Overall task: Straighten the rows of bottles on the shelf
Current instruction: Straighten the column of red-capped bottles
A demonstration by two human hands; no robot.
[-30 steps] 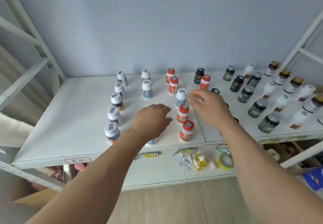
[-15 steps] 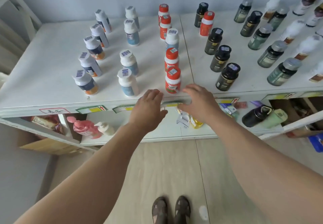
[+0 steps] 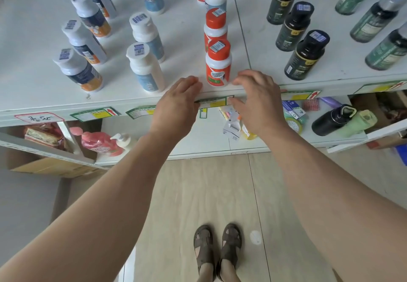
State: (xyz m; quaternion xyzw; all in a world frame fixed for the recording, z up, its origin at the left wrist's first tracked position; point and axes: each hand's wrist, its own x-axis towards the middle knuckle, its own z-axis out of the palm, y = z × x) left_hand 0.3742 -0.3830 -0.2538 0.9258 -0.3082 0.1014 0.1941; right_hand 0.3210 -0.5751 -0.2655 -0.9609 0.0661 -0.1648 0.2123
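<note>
Orange-capped bottle [image 3: 218, 64] stood mid-frame at the shelf [image 3: 39, 96] edge between the left hand [image 3: 177, 107] and right hand [image 3: 257, 101], both loosely spread, holding nothing

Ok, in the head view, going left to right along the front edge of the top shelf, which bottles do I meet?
White-capped bottle with navy-and-orange label → white bottle with light-blue label → red-capped white bottle, between the left hand and right hand → black-capped dark bottle.
</note>
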